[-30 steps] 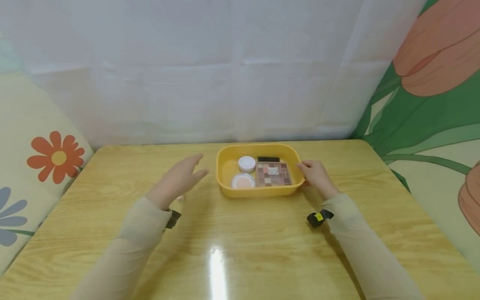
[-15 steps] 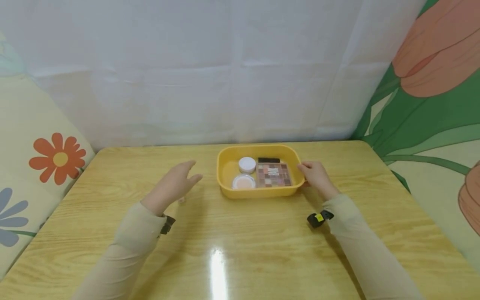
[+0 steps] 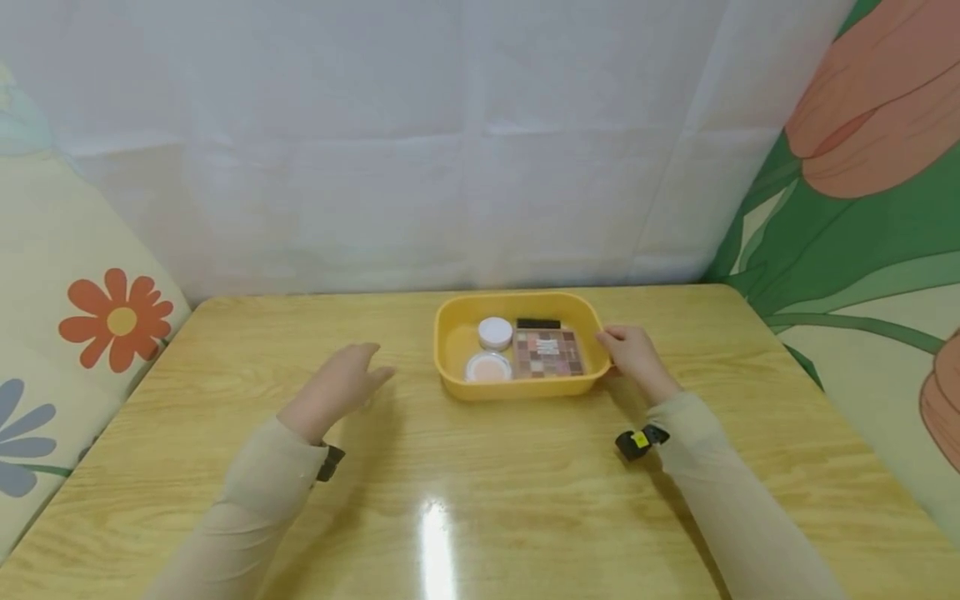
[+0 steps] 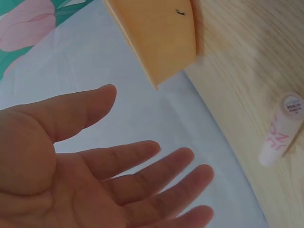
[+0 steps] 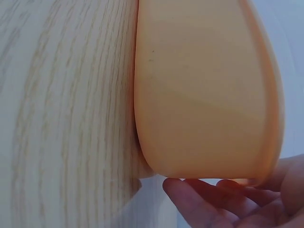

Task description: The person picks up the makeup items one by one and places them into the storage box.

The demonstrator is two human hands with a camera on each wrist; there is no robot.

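Observation:
A yellow plastic basin (image 3: 517,389) stands near the table's back edge. Inside lie a white round jar (image 3: 496,332), a round clear-rimmed compact (image 3: 489,367), an eyeshadow palette (image 3: 549,354) and a slim black stick (image 3: 538,324). At the basin's right end, my right hand (image 3: 636,358) grips the wall, thumb by the rim and fingers against the outside. My left hand (image 3: 337,392) is held over the table left of the basin, fingers spread, holding nothing. The left wrist view shows a small pale tube with pink lettering (image 4: 280,130) on the tabletop; the left hand mostly hides it from the head camera.
The wooden table (image 3: 525,500) reaches back to a white cloth backdrop (image 3: 375,167). Flower-printed panels (image 3: 862,250) flank it on both sides. Black wrist cameras (image 3: 634,443) sit on both wrists.
My left hand has drawn away from the basin, leftward and back toward me. The right hand keeps its grip, and the basin stays where it was.

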